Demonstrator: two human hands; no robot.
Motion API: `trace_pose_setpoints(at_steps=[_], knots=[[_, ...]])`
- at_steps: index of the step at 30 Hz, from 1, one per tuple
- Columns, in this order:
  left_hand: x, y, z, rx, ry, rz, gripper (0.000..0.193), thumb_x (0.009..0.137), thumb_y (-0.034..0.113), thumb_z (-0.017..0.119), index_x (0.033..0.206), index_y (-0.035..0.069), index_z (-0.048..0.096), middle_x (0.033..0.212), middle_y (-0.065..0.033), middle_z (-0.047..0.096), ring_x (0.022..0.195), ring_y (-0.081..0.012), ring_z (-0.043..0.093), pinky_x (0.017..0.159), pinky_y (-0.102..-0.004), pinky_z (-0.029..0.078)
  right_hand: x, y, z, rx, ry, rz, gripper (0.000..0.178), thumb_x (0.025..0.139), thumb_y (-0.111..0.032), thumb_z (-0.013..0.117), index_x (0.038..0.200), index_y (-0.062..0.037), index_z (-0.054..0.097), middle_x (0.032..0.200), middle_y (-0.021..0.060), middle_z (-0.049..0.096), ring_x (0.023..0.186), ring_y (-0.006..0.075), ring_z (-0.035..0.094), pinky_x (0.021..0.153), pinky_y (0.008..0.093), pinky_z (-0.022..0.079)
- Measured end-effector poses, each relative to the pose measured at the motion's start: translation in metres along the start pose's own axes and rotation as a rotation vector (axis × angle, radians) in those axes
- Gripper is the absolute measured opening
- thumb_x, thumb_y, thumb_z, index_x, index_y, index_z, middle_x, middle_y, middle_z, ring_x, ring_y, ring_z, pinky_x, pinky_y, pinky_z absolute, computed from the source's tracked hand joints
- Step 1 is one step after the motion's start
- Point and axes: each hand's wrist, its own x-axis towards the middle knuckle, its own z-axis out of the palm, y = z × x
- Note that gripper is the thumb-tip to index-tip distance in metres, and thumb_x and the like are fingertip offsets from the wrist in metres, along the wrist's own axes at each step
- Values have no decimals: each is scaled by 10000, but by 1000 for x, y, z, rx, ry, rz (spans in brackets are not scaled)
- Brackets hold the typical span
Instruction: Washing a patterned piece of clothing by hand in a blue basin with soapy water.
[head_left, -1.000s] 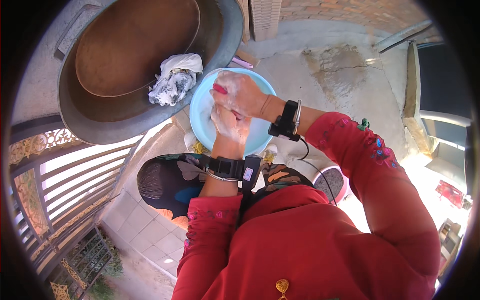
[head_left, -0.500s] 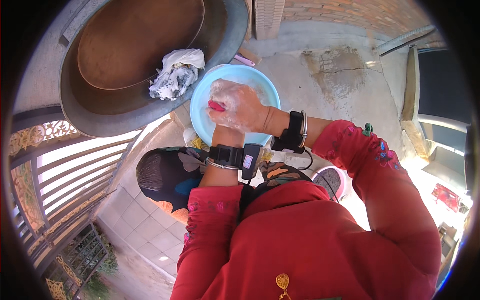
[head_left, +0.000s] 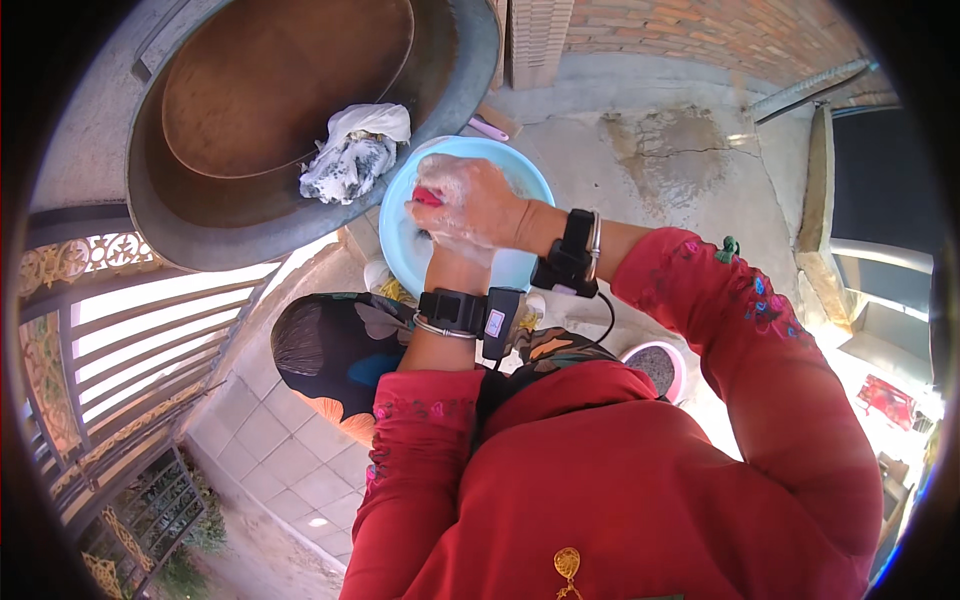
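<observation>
Right hand (head_left: 465, 200) is curled, knuckles up, grip closed on a small red thing (head_left: 427, 197), only a bit of which shows at the finger side. Looks like soft wet cloth, but too little is visible to be sure. Left hand (head_left: 458, 248) sits just under it, wrist coming up from below; its fingers are hidden, so can't tell whether that grip is closed or what it has. Both are coated in suds over the light-blue basin (head_left: 398, 245), red bit toward the left half of the opening. Handling, my read: light, limp, not fragile, slippery from the foam. Fingertip pinch would likely slide; better to bunch a thick fold in each palm, fingers wrapped right round, the two holds close together. Wet weight should be minor; loss of friction is the main risk. Nearby: big dark metal tub (head_left: 285, 85) at upper left, its edge right by the basin, with a crumpled white bundle (head_left: 355, 150) lying in it, dark-patched, looks wet or soapy. Lilac handle (head_left: 488, 128) lies just beyond the basin's far rim.
</observation>
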Motion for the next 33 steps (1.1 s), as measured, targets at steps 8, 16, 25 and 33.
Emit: trace_pose_setpoints(at_steps=[8, 16, 25, 33], knots=[[-8, -14, -17, -1239, 31, -383, 399, 824, 346, 565, 1139, 108, 505, 1132, -108, 553, 1088, -238, 532, 893, -394, 437, 7, -16, -5, -81, -63, 3, 276, 758, -319, 604, 713, -47, 627, 861, 139, 584, 797, 334, 593, 692, 427, 480], [2, 11, -56, -927, 15, -249, 491, 739, 334, 669, 1139, 101, 504, 1097, -123, 578, 1029, -270, 579, 856, -394, 468, 34, 24, -26, -156, -119, 153, 305, 770, -336, 588, 737, -37, 638, 815, 183, 623, 734, 374, 607, 667, 447, 490], [-6, -9, -61, -926, 150, -203, 501, 661, 165, 743, 1100, 40, 535, 1009, -120, 619, 929, -255, 620, 776, -347, 501, 6, -39, -4, -51, -126, 78, 294, 766, -334, 597, 738, -44, 636, 788, 151, 600, 796, 347, 609, 708, 444, 480], [-6, -8, -41, -1546, 98, -333, 486, 629, 102, 770, 1050, -3, 553, 913, -141, 637, 854, -266, 642, 705, -323, 517, 18, -12, -8, -146, -120, 87, 317, 786, -347, 585, 728, -39, 625, 855, 151, 602, 787, 344, 613, 709, 441, 487]])
